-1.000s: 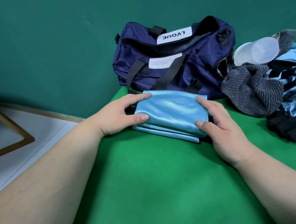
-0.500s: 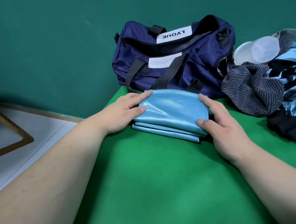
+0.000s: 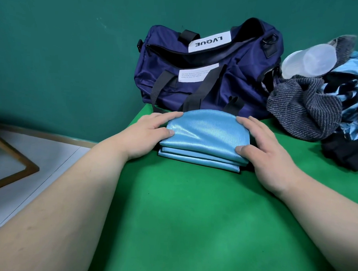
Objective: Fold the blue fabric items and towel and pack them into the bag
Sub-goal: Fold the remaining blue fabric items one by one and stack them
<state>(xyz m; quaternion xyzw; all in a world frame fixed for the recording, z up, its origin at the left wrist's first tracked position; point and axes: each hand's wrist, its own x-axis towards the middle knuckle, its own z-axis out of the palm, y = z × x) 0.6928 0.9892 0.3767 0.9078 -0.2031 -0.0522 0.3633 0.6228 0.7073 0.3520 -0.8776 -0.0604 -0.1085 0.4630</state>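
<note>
Head view: two bare forearms reach forward over the green counter (image 3: 190,218). Both hands meet on one folded light-blue fabric (image 3: 205,134), which lies on the counter near its far edge, just in front of the bag. Three stacked layers show along its near edge, and its top layer bulges upward between the hands. The left hand (image 3: 147,131) holds the fabric's left end, thumb on top and fingers (image 3: 166,116) curled over the far left corner. The right hand (image 3: 270,152) grips the right end the same way, thumb at the near corner and fingers wrapped over the far one.

Behind the fabric stands one navy bag (image 3: 239,76) against the teal wall (image 3: 75,47). Its top zip is open, and it carries two white labels, the upper (image 3: 209,41) reading LVQUE upside down. Right of the bag sits a heap: one grey striped towel (image 3: 304,108), one crumpled blue-and-black cloth (image 3: 354,88), a black cloth (image 3: 345,152) and a clear plastic container (image 3: 310,61) on top. At far left, beyond the counter, one wooden frame (image 3: 27,166) lies on the pale floor (image 3: 48,159).
</note>
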